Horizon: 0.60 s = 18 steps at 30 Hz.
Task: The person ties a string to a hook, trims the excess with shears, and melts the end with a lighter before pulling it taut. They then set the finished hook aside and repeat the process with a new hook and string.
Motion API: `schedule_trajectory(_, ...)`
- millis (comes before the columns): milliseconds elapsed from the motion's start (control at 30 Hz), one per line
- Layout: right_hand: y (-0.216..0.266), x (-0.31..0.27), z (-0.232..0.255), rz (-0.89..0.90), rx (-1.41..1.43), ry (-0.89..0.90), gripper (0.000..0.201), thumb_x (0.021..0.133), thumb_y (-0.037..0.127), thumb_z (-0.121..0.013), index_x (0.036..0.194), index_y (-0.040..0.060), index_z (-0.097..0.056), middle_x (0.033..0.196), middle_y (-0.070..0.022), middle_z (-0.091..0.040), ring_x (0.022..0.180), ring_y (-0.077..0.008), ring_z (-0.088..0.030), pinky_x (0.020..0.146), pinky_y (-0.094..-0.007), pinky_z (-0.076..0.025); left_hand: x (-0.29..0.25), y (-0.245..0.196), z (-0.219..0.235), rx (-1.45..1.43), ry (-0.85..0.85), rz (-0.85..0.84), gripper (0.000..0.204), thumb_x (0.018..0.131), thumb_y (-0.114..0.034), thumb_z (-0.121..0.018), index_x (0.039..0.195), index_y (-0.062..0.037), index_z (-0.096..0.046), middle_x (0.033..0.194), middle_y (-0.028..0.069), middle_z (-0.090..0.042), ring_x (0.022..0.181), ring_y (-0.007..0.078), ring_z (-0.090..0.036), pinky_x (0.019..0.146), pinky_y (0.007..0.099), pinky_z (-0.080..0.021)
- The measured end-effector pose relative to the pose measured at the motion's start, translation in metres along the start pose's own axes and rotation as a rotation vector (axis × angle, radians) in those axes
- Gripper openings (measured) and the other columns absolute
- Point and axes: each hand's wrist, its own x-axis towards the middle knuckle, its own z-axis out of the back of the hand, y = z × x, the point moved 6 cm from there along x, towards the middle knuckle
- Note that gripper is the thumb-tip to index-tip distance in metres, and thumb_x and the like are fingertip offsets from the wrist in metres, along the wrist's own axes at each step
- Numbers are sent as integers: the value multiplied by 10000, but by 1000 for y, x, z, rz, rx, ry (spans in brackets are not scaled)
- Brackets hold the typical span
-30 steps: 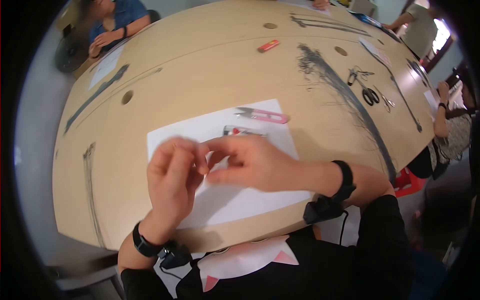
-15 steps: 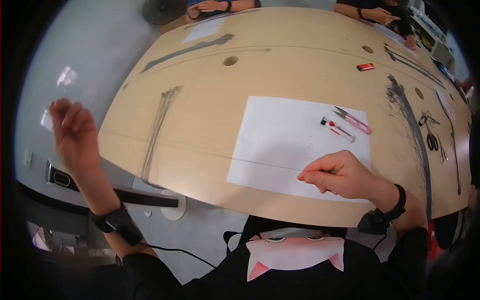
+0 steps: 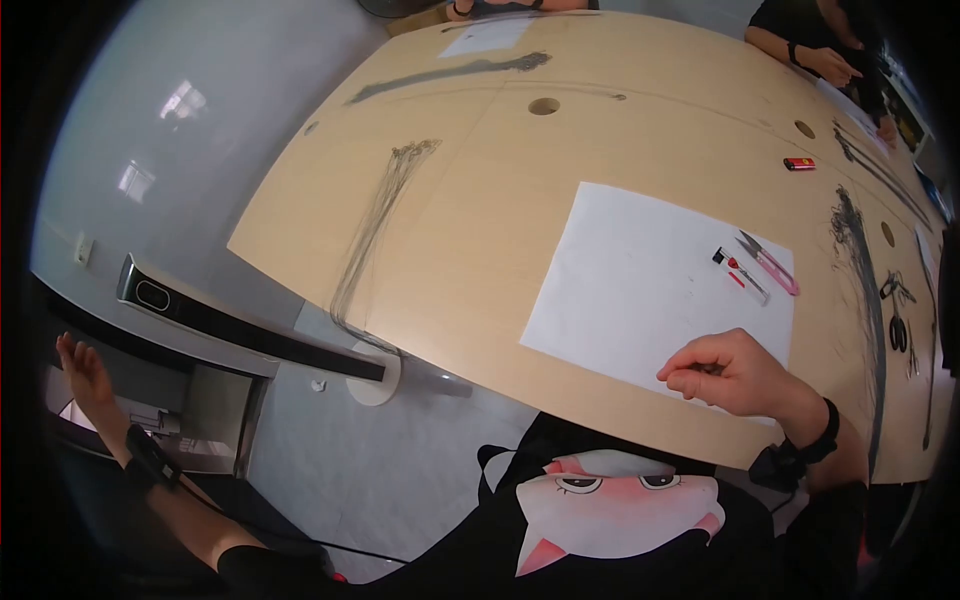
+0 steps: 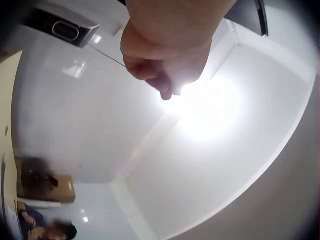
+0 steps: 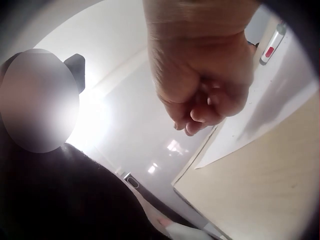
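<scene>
My left hand (image 3: pixel 88 372) is raised far out to the left, beyond the table's edge. In the left wrist view its fingertips pinch a thin dark strand (image 4: pixel 106 55) that runs off toward the upper left. My right hand (image 3: pixel 735 372) hovers over the near right part of a white paper sheet (image 3: pixel 625 270), thumb and forefinger pressed together on the strand's other end, which is too fine to see there. On the paper's right side lie a small clear tube (image 3: pixel 741 276) with red inside and pink-handled thread snips (image 3: pixel 770 265).
Bundles of dark strands lie on the table at the left (image 3: pixel 385 225), at the back (image 3: pixel 450 75) and at the right (image 3: pixel 862 300). A red lighter (image 3: pixel 799 164) and black scissors (image 3: pixel 897 332) are on the right side. Other people sit at the far edge.
My hands were close together over the paper; the left has since swept far out left and then lower, drawing the strand out. My right hand keeps its pinch near the paper. The view has turned left.
</scene>
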Motion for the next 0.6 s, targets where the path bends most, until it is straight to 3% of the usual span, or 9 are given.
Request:
schedule_trajectory(67,-3,2,-1,70,6,-22,145,779,105,-553,853,-14,-593,704,-57,-597,606,-76,-532,543,-196,-415,-6,22,-19,482,-285,-105,231,853,-206,-471,1006,-40,-517,981,17,-541,703,75,-454,550,179,-348)
schedule_trajectory(133,-4,3,-1,37,-33,1,155,776,113,-560,861,-13,-589,708,-63,-595,608,-81,-533,546,-199,-416,20,91,-16,429,-24,182,281,844,-223,-483,1080,-72,-493,1030,-2,-520,811,69,-472,590,161,-357)
schedule_trajectory(167,-6,3,-2,1,-72,26,165,772,121,-566,868,-12,-585,711,-69,-593,610,-87,-535,550,-202,-417,19,136,-43,558,60,271,295,831,-227,-501,1088,-82,-490,1026,-3,-520,847,82,-472,619,180,-359)
schedule_trajectory(200,-5,3,-2,2,-74,24,165,772,121,-566,868,-12,-585,711,-69,-593,610,-87,-535,550,-202,-417,-9,176,-94,717,20,298,323,812,-276,-520,1069,-82,-501,986,-2,-526,845,93,-477,629,212,-361)
schedule_trajectory(233,-4,3,-2,7,-112,31,171,768,128,-572,867,-10,-584,709,-76,-590,612,-95,-540,551,-206,-419,-11,227,-110,818,57,386,346,797,-314,-529,1046,-74,-514,944,-7,-531,822,95,-477,630,230,-360)
schedule_trajectory(300,-4,3,-4,17,-145,27,177,764,135,-578,867,-9,-583,706,-82,-588,613,-104,-545,552,-211,-421,-35,311,-170,773,345,527,331,779,-308,-537,1005,-67,-539,890,-14,-531,777,82,-466,630,221,-358)
schedule_trajectory(400,-5,3,-2,82,-142,-11,180,758,151,-577,865,7,-583,695,-87,-572,594,-138,-544,539,-230,-421,-60,405,-236,958,451,482,281,768,-285,-548,873,-31,-602,683,-1,-535,618,81,-461,544,232,-370)
schedule_trajectory(467,-1,3,-1,107,-266,-4,172,753,163,-574,855,25,-584,673,-82,-548,572,-167,-527,523,-250,-416,-68,447,-265,966,475,439,281,752,-255,-569,842,8,-610,675,23,-561,603,94,-474,548,248,-391)
schedule_trajectory(600,0,5,1,107,-296,-8,156,751,166,-568,844,41,-585,619,-72,-500,545,-190,-498,506,-280,-401,-69,495,-288,1112,516,395,251,735,-232,-569,804,4,-621,628,92,-581,577,164,-532,556,291,-414)
